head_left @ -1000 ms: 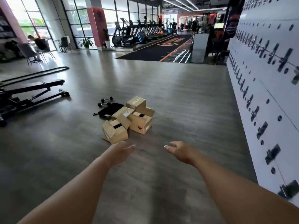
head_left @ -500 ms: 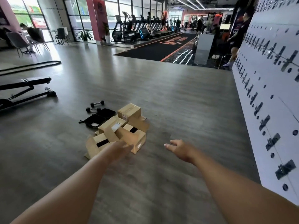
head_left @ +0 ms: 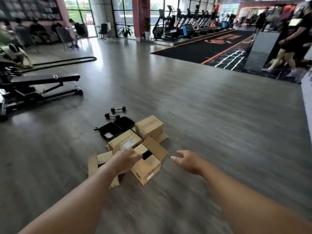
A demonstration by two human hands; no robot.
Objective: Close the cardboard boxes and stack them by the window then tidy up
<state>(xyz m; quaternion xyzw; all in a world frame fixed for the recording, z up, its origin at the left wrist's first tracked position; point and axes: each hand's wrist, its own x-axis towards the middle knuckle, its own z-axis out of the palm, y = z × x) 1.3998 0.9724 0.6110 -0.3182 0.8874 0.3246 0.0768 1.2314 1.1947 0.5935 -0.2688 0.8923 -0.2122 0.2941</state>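
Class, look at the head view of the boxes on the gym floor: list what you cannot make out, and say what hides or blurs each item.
- Nearest left box: mostly hidden by the left hand and forearm.
- Open box: contents show only as a dark gap.
- Label on the middle box: too small and blurred to read.
- Black case: contents too small to tell.
- Right hand: empty; both arms are cut off by the bottom edge.

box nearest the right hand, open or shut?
Open. The front box has its top flaps raised and spread, with a dark opening showing between them. What is inside, cannot tell. Right hand holds nothing.
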